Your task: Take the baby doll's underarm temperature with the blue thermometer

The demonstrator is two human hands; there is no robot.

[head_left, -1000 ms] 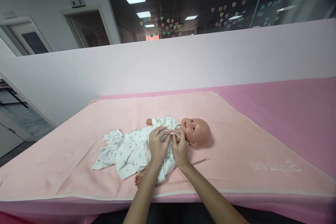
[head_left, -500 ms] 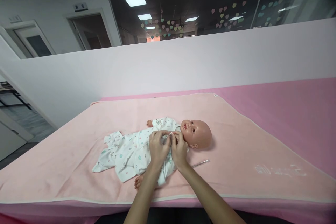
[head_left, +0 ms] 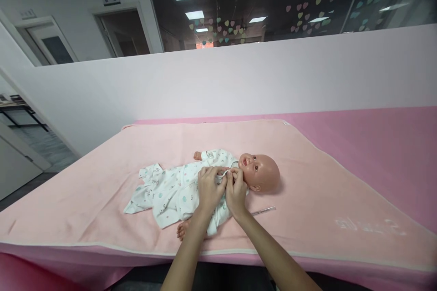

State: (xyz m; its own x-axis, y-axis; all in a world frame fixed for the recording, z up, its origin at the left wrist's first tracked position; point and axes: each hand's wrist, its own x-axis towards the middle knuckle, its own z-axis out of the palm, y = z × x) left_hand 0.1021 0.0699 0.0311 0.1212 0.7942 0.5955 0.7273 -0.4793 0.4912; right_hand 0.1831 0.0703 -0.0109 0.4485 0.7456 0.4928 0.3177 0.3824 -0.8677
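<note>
A baby doll point(head_left: 261, 172) lies on its back on a light pink blanket point(head_left: 102, 200), head to the right. It wears a white printed romper point(head_left: 167, 191). My left hand point(head_left: 209, 188) and my right hand point(head_left: 235, 191) rest on the doll's chest, just below its chin. Both pinch the romper's white neckline between fingertips, fingers curled and close together. One bare doll foot point(head_left: 180, 231) pokes out near the front edge. A doll hand point(head_left: 197, 155) shows at the far side.
A thin thermometer-like stick point(head_left: 262, 211) lies on the blanket right of my right wrist. The blanket covers a darker pink table point(head_left: 375, 141). A low white partition wall point(head_left: 239, 77) runs behind it, with dark glass above.
Both hands stay on the neckline; fingers have curled tighter. The camera has shifted slightly, so the scene sits a little further right.
</note>
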